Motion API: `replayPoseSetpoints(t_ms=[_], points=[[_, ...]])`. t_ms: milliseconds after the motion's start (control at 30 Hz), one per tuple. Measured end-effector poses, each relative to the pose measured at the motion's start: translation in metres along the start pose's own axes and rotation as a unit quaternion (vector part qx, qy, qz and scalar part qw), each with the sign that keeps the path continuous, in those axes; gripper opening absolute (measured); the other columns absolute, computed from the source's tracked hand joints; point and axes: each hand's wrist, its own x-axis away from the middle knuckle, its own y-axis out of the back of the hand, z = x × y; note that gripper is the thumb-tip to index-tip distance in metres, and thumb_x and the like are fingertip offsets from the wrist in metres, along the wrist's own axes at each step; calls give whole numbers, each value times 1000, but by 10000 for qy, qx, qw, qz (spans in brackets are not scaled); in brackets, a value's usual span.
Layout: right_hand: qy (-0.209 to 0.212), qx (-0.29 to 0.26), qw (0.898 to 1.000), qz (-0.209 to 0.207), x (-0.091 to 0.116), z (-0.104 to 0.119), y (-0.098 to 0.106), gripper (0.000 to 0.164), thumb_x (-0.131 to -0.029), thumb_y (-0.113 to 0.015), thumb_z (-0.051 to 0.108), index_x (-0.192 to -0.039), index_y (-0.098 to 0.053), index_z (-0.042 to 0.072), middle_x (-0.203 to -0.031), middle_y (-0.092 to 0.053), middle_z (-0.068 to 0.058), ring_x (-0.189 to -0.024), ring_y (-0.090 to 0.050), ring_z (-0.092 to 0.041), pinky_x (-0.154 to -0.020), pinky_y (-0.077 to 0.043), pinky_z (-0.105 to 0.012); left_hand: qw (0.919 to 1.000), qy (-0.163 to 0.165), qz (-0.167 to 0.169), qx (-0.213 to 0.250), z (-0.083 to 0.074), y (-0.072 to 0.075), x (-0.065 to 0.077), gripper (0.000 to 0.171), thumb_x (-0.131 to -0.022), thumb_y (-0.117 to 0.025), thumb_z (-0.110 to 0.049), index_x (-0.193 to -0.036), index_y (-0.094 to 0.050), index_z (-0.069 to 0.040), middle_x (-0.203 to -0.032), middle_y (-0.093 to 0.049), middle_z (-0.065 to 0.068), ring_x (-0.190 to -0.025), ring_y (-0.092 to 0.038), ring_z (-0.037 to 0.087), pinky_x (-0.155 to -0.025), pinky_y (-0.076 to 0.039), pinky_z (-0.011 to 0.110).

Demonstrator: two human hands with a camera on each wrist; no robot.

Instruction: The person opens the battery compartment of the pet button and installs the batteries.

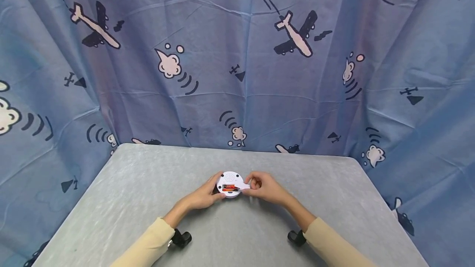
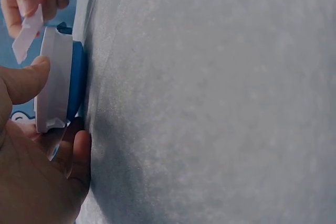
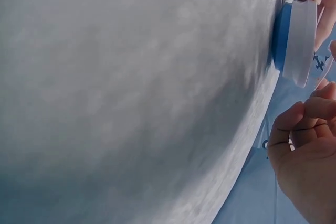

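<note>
A round white device (image 1: 230, 177) with a blue lower part lies on the table, its back facing up. Small dark feet and a patch of fine holes show on that back. Red batteries (image 1: 229, 188) sit in its uncovered battery compartment. My left hand (image 1: 200, 195) grips the device from the left, thumb on the near edge and fingers around the far side. From the right, my right hand (image 1: 268, 188) pinches a small white battery cover (image 2: 27, 35) between thumb and fingers. In the head view the cover overlaps the compartment's right end; the left wrist view shows it tilted above the back.
A pale grey cloth covers the table (image 1: 148, 176). Behind and beside it hangs a blue curtain (image 1: 208, 73) printed with planes and clouds. Dark wrist cameras are strapped by both cream sleeves (image 1: 148, 242).
</note>
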Motion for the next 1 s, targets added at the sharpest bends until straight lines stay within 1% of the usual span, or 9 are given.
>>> replayPoseSetpoints(t_ms=[33, 100, 333, 500, 600, 700, 867, 967, 1000], points=[[34, 42, 10000, 18, -2, 1, -1, 25, -86, -83, 11, -100, -66, 1, -72, -52, 0, -60, -44, -11, -53, -36, -22, 10000, -5, -10, 9, 0, 0, 0, 75, -101, -63, -13, -154, -18, 13, -156, -25, 34, -146, -22, 44, -117, -20, 55], [90, 136, 9999, 35, -8, -7, -4, 26, -85, -85, 15, -99, -67, 4, -72, -52, 3, -60, -44, -9, -53, -37, -22, 10000, 17, -7, 15, 0, 0, 1, 75, -101, -63, -14, -155, -18, 13, -156, -25, 34, -146, -23, 44, -116, -20, 55], [274, 567, 9979, 173, -18, 2, -11, 24, -86, -85, 18, -97, -67, 7, -69, -52, 6, -60, -45, -7, -53, -38, -22, 10000, 89, 44, -4, -1, 1, 2, 75, -102, -63, -15, -156, -18, 11, -156, -26, 33, -145, -25, 44, -115, -23, 56], [354, 978, 9942, 268, -24, 7, -17, 24, -85, -85, 17, -96, -66, 6, -69, -52, 5, -59, -45, -6, -53, -38, -23, 10000, 49, 32, -20, -1, 1, 2, 75, -102, -62, -15, -155, -17, 12, -156, -25, 32, -145, -24, 43, -116, -22, 55], [328, 1191, 9919, 284, -25, 9, -19, 23, -86, -84, 17, -96, -66, 7, -69, -52, 5, -58, -45, -5, -53, -39, -23, 10000, -6, 10, -16, 0, 1, 2, 75, -102, -62, -14, -155, -17, 13, -156, -25, 33, -145, -24, 43, -116, -21, 56], [284, 1273, 9910, 288, -25, 11, -20, 22, -87, -83, 17, -97, -66, 7, -69, -52, 5, -58, -45, -6, -52, -39, -23, 10000, -7, 21, -11, 1, 1, 1, 75, -102, -62, -14, -155, -17, 12, -157, -25, 32, -145, -24, 42, -116, -22, 55], [324, 1370, 9896, 300, -26, 13, -23, 20, -88, -83, 17, -97, -68, 8, -69, -53, 6, -59, -46, -6, -53, -39, -23, 10000, 50, 45, 28, 2, 2, 1, 76, -102, -62, -15, -156, -16, 11, -157, -25, 31, -145, -25, 41, -116, -23, 54], [313, 1407, 9891, 292, -25, 13, -24, 20, -88, -83, 18, -96, -68, 8, -68, -52, 8, -59, -46, -5, -52, -39, -23, 10000, 2, 47, 56, 2, 2, 1, 76, -102, -63, -14, -156, -16, 11, -156, -26, 31, -144, -26, 41, -115, -24, 55], [322, 1423, 9889, 273, -25, 13, -25, 20, -87, -83, 18, -96, -68, 8, -68, -52, 8, -59, -46, -5, -52, -39, -23, 10000, -52, 51, 3, 2, 2, 1, 75, -102, -62, -14, -156, -17, 12, -155, -27, 32, -144, -27, 42, -115, -25, 55]])
